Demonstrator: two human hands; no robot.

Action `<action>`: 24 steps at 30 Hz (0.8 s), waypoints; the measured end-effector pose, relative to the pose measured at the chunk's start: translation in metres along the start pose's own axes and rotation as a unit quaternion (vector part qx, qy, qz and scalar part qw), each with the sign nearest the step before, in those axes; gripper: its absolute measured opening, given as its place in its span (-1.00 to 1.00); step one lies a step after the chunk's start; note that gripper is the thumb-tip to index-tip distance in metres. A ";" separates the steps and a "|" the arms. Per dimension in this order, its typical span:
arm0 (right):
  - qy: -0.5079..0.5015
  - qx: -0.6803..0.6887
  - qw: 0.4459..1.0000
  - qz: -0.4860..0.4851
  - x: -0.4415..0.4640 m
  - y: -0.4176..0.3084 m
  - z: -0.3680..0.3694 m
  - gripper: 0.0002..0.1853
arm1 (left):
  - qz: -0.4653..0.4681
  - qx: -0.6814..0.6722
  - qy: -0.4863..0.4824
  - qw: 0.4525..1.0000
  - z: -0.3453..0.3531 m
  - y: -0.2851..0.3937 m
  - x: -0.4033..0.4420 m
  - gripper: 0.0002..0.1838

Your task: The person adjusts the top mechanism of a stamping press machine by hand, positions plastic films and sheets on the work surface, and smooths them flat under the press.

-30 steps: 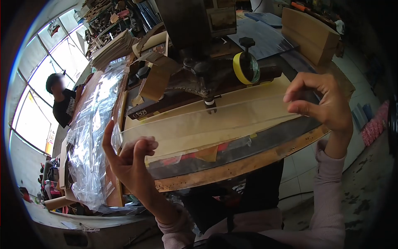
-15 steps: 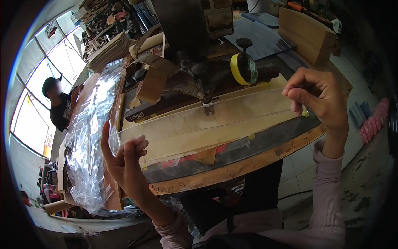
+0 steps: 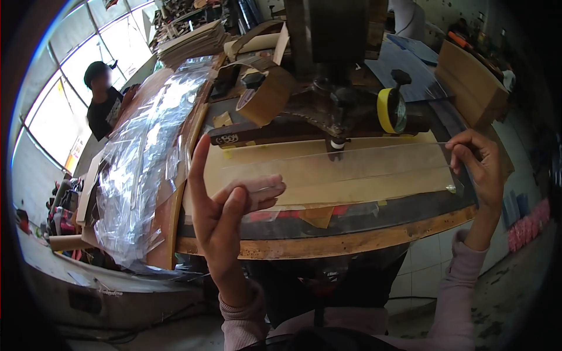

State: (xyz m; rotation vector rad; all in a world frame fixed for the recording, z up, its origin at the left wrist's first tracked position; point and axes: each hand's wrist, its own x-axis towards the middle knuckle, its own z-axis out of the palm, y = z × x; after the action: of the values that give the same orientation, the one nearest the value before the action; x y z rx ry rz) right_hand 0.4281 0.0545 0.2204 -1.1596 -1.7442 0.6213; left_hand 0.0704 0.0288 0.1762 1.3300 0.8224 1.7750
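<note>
A long clear plastic sheet (image 3: 351,161) stretches between my hands above the yellowish board on the bench. My right hand (image 3: 475,161) pinches its right end between thumb and fingers. At the sheet's left end, my left hand (image 3: 225,199) has the index finger pointing up, while the thumb and other fingers are pressed together on the plastic. Behind the sheet is a dark machine head (image 3: 336,120) with a dark crossbar (image 3: 269,133). A yellow tape roll (image 3: 387,111) hangs near a black knob, and a brown tape roll (image 3: 263,102) is on the left.
Crinkled clear plastic (image 3: 140,169) covers the left side of the bench. A person (image 3: 104,99) is beyond it by the windows. A cardboard box (image 3: 471,82) stands at the back right. The bench's wooden front edge (image 3: 328,245) runs before me.
The view has turned, so the bench appears shifted. My right hand has closed its fingers onto the sheet's end. The sheet remains stretched between both hands.
</note>
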 end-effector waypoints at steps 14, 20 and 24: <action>0.057 0.018 0.998 -0.017 -0.014 0.029 -0.006 -0.92 | 0.083 0.094 -0.119 0.985 -0.002 -0.005 -0.008 -0.67; 0.065 0.025 0.993 -0.091 -0.028 0.038 -0.012 -0.92 | 0.110 0.091 -0.136 0.980 -0.002 -0.008 -0.010 -0.75; 0.059 0.003 0.993 -0.105 -0.033 0.040 -0.018 -0.91 | 0.116 0.076 -0.143 0.980 0.001 -0.008 -0.011 -0.77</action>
State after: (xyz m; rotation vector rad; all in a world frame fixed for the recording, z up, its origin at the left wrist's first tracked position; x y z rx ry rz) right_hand 0.4658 0.0407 0.1837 -0.9718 -1.7327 0.4219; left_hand 0.0743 0.0238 0.1642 1.7954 0.6759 1.6636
